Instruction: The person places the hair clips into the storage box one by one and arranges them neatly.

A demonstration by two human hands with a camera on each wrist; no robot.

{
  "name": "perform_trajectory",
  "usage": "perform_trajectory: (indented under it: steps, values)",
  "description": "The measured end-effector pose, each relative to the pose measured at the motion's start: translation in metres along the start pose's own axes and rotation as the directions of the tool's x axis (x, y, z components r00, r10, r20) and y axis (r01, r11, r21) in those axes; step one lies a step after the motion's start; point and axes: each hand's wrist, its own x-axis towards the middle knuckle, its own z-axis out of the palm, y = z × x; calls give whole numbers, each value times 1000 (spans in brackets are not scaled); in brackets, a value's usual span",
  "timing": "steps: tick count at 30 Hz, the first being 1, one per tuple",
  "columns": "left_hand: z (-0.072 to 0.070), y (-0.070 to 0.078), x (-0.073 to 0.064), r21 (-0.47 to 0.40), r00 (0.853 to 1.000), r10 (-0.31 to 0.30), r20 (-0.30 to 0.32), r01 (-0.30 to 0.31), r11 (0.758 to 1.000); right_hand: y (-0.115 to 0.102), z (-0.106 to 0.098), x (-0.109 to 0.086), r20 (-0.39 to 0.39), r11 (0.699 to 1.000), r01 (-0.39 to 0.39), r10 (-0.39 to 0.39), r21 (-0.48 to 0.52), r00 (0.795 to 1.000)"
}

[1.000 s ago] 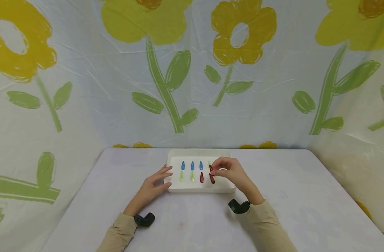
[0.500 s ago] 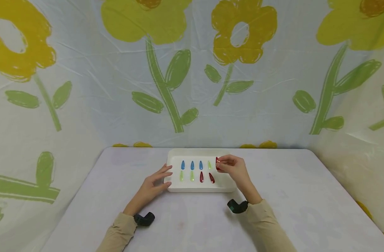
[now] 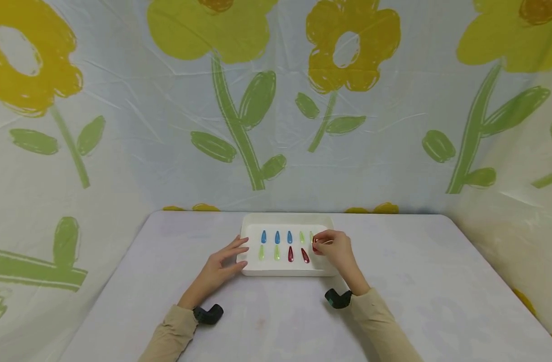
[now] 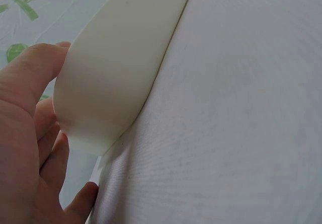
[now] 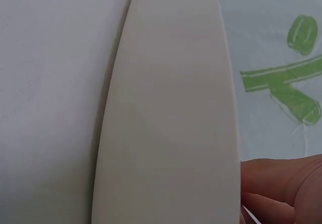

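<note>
A white tray (image 3: 280, 272) on the table holds two rows of small snap hair clips. Blue clips (image 3: 277, 237) and light green clips (image 3: 301, 237) make up the far row. In the near row lie more green clips (image 3: 261, 253) and two red clips (image 3: 291, 254). My right hand (image 3: 341, 250) pinches another red hair clip (image 3: 314, 242) between thumb and fingertips, over the tray's right part. My left hand (image 3: 223, 266) rests on the tray's left edge, fingers spread and touching the rim. In the right wrist view, the tray wall hides my fingertips and the clip.
The tray stands near the back of a pale cloth-covered table (image 3: 258, 322). Behind it hangs a white curtain (image 3: 167, 110) printed with yellow flowers. Each wrist wears a dark camera, such as the right wrist camera (image 3: 338, 298).
My right hand has carried the red clip rightward from beside the near-row red clip, then slightly toward me. Green clips in the far row have come into view. My left hand stays put.
</note>
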Motion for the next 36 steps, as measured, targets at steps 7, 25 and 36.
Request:
perform_trajectory:
  steps: [7, 25, 36]
  values:
    - [-1, -6, 1, -9, 1000, -6, 14, 6, 1000, 1, 3, -3, 36, 978, 47, -40, -202, 999]
    - [1, 7, 1, 1, 1000, -4, -8, 4, 1000, 5, 12, -7, 55, 927, 84, -69, -366, 996]
    - [-2, 30, 2, -8, 1000, -10, 10, 10, 1000, 9, 13, -7, 44, 881, 129, -122, -455, 991]
